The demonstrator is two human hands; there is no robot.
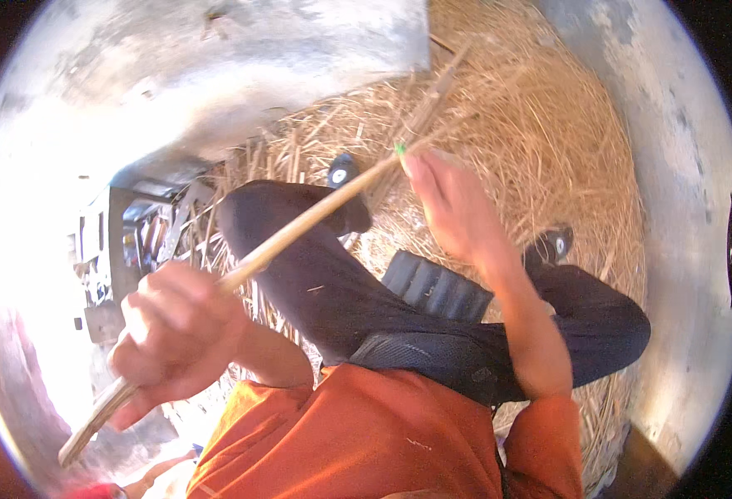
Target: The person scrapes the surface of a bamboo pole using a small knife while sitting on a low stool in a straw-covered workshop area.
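A long, pale yellow cane stick (320, 214) slants across my lap, from lower left up toward the straw pile. My left hand (179, 333) is wrapped round it near its lower end, and a darker butt (91, 428) sticks out below the fist. Near the stick's upper part is my right hand (453, 200), its fingers closed together. A small bright green bit (400, 149) shows at its fingertips, touching or just over the stick; what it belongs to is hidden. Just beyond, a thicker, blurred, pale brown piece (432, 100) points up and away.
Loose straw-like strips (541, 141) cover the ground ahead. A dark ridged pad (437, 285) lies between my bent legs. Concrete walls stand at the right (682, 333) and upper left (299, 50). At the left is a grey rack (121, 237) with small things. Red cloth (96, 491) shows lower left.
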